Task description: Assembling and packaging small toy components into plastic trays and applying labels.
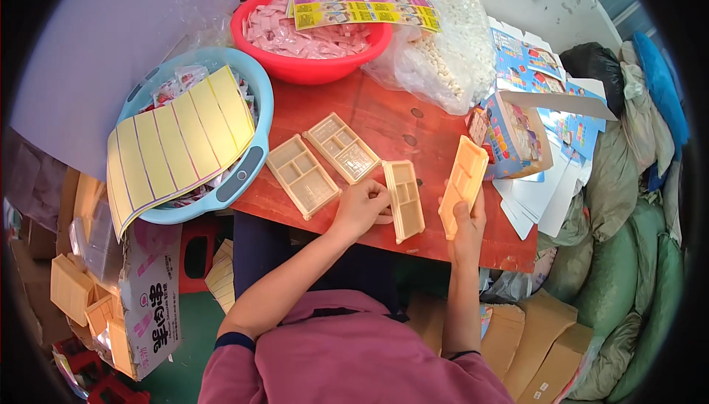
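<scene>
My left hand is closed at the left edge of a small beige compartment tray, which stands tilted on the table. Its fingertips are partly hidden by that tray. Upright in my right hand is another beige tray, perhaps a stack, with the thumb across its front and the fingers behind. Two more trays lie to the left, compartments up: one beige tray close to my left wrist, and a second beige tray just beyond it.
Around the red table are a blue basin under yellow striped sheets, a red basin of pink packets, a clear bag of pale pieces, and an open printed box. Sacks line the right.
</scene>
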Demonstrator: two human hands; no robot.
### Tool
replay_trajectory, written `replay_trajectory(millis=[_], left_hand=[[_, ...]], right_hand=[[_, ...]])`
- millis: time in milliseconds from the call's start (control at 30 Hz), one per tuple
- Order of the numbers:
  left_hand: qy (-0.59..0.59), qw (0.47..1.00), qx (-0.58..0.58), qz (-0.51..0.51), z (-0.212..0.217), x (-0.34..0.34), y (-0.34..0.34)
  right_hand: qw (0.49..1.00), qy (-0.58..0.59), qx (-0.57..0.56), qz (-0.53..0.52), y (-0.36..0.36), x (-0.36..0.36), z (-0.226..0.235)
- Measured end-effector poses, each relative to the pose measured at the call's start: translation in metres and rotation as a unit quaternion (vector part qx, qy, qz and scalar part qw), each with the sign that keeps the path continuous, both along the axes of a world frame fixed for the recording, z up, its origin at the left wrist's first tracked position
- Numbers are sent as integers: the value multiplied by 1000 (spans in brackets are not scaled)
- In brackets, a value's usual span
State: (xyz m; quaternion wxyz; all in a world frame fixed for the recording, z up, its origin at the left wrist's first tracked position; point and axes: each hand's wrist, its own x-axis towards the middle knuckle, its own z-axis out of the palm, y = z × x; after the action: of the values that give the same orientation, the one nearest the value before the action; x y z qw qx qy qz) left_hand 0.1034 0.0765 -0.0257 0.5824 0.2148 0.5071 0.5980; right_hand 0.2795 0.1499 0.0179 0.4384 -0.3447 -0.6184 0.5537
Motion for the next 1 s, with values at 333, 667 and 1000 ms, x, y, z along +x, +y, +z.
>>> replay_trajectory(millis=[333, 667, 1000], left_hand=[[741, 669, 56, 17, -15, -28, -48], [772, 635, 25, -19, -15, -20, -54], [566, 753, 318, 104, -136, 2, -2]], right_hand=[[911, -85, 302, 268, -37, -90, 31], [649, -42, 525, 549, -197, -226, 62], [553, -64, 592, 583, -342, -330, 48]])
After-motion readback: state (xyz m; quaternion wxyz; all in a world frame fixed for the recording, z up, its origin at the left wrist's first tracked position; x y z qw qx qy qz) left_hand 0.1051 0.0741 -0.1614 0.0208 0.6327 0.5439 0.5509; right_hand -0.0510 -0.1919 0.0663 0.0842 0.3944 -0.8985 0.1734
